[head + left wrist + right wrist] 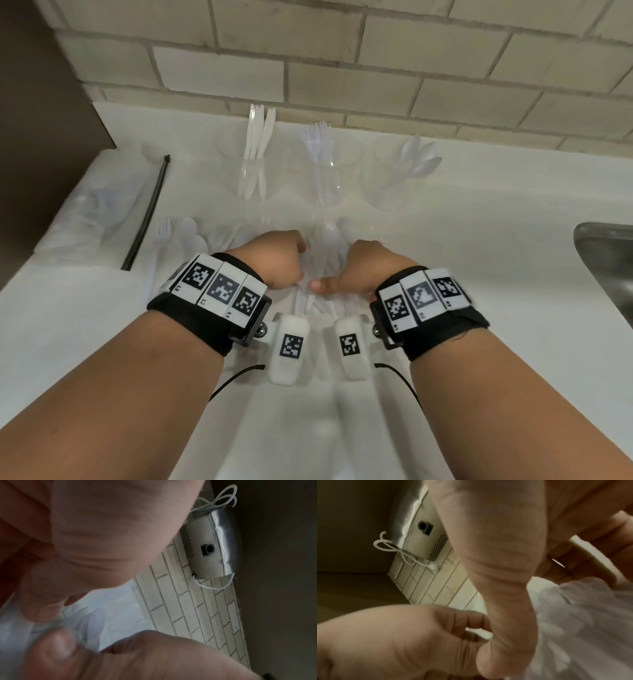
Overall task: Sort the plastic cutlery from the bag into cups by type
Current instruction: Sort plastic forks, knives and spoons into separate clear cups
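White plastic cutlery pile [322,270] sits bunched between both curled hands, left hand [274,260] and right hand [366,267] (grip unclear, blurred); mid-sort, next: single out one piece for the cups [329,168] beyond the fingertips.

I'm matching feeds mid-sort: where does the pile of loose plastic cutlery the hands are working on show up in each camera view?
Head: the cutlery pile lies centre frame, between the left hand and the right hand.
Left wrist: a blurred white mass at lower left, under the fingers.
Right wrist: a blurred white mass at lower right.
Shared landmark: the brick wall appears in all three.
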The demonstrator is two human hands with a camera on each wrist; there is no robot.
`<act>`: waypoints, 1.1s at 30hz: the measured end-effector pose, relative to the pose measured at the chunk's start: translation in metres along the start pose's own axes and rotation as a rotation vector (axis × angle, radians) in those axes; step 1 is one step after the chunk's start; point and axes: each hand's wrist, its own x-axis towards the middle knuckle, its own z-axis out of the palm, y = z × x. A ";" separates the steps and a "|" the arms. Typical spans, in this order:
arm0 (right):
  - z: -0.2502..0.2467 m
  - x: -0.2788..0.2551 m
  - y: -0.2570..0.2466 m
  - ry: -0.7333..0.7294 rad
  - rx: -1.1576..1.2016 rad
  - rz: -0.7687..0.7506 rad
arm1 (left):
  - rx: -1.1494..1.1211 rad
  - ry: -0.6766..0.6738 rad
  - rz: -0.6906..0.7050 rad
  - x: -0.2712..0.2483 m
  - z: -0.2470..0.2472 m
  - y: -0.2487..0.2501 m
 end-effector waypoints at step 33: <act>0.013 0.031 -0.035 0.113 0.073 0.053 | -0.086 0.042 -0.126 0.010 -0.007 0.000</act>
